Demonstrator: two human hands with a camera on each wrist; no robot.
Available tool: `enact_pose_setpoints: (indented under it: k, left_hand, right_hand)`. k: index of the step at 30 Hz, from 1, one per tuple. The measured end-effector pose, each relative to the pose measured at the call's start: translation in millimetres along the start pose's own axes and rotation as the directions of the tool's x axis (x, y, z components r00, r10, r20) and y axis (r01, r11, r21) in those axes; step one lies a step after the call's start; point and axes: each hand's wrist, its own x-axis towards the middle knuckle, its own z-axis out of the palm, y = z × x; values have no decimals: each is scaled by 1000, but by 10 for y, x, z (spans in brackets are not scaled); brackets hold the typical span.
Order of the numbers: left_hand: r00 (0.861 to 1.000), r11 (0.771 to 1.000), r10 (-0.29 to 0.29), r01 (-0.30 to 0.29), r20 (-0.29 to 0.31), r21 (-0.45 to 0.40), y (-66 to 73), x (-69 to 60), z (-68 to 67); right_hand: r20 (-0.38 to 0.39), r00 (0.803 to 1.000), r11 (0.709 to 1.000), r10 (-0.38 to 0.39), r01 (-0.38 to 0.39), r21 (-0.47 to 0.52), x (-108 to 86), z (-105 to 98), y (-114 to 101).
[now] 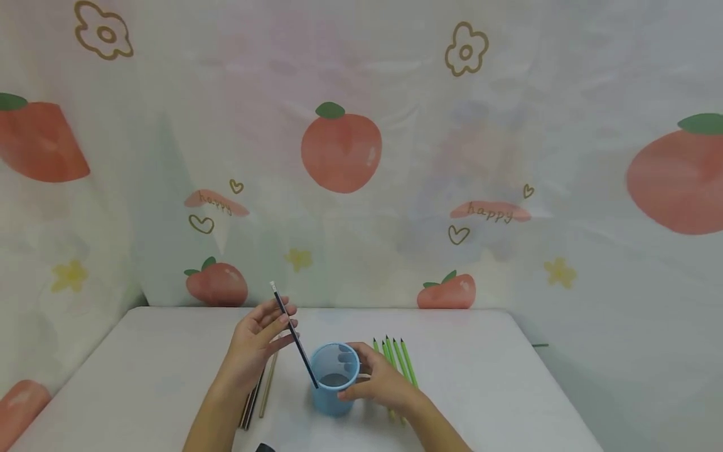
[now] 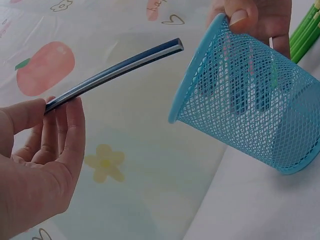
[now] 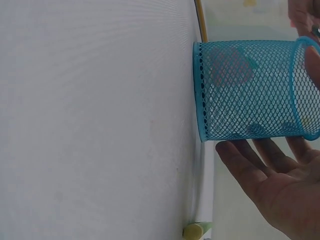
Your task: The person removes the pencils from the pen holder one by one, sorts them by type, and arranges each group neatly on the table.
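Between thumb and fingertips, my left hand (image 1: 260, 339) pinches a dark blue pencil (image 1: 295, 336) with a pale upper end. The pencil slants down toward a light blue mesh pen cup (image 1: 333, 402). In the left wrist view, the lower end of the pencil (image 2: 150, 54) is just short of the cup's rim (image 2: 192, 75), not touching it. My right hand (image 1: 384, 380) holds the cup from the right, thumb at the rim and fingers around the far side. Upright on the table in the right wrist view, the cup (image 3: 245, 90) shows no pencils through its mesh.
Several green pencils (image 1: 403, 361) with dark tips lie side by side right of the cup, partly behind my right hand. Left of it lie dark pencils (image 1: 248, 408) and a gold one (image 1: 268, 389). A small black object (image 1: 264, 447) shows at the near edge of the white table (image 1: 141, 376).
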Motion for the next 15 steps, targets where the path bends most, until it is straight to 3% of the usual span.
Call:
enact_pose_setpoints:
  k: [8, 15]
  left_hand:
    - [999, 1000, -23, 24, -45, 3, 32, 8, -58]
    - [997, 996, -64, 67, -47, 64, -5, -8, -170]
  right_hand:
    - [24, 1000, 1000, -16, 16, 13, -10, -28, 0]
    - [34, 999, 999, -21, 20, 25, 7, -27, -22]
